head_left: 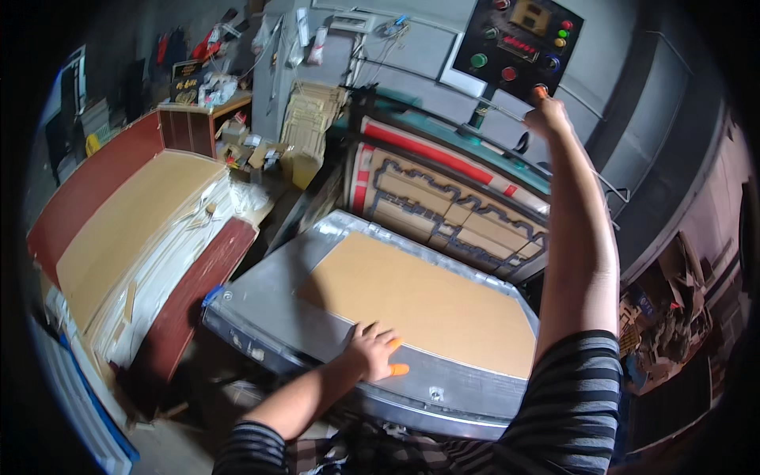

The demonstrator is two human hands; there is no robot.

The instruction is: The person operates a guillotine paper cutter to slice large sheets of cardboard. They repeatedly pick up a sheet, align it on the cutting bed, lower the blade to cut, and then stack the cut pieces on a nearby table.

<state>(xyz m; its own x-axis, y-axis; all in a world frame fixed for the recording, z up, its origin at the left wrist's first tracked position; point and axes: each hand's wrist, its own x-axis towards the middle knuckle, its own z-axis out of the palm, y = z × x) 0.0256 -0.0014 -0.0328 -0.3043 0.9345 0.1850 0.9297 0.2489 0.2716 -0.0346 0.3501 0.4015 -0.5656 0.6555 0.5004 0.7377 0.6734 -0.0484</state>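
Note:
My left hand [374, 352] lies with its fingers spread on the near edge of a flat tan cardboard sheet [427, 297]. Orange covers show on two of its fingertips. The sheet rests on the grey metal bed [269, 297] of a press. Raised at the upper right, my right hand [548, 117] touches the lower edge of a black control panel [495, 47] with one orange-covered fingertip. Its other fingers look curled in, holding nothing visible; whether a button is under that tip is hidden. Behind the sheet stands the press's die board [451, 206], with dark cutting lines.
At the left, a stack of large cardboard sheets [134, 214] sits between dark red boards [198, 301]. Folded cardboard [313, 119] leans at the back. Scrap cardboard [669, 317] is heaped at the right, beside a grey wall. A thin metal rod [621, 192] sticks out near my right arm.

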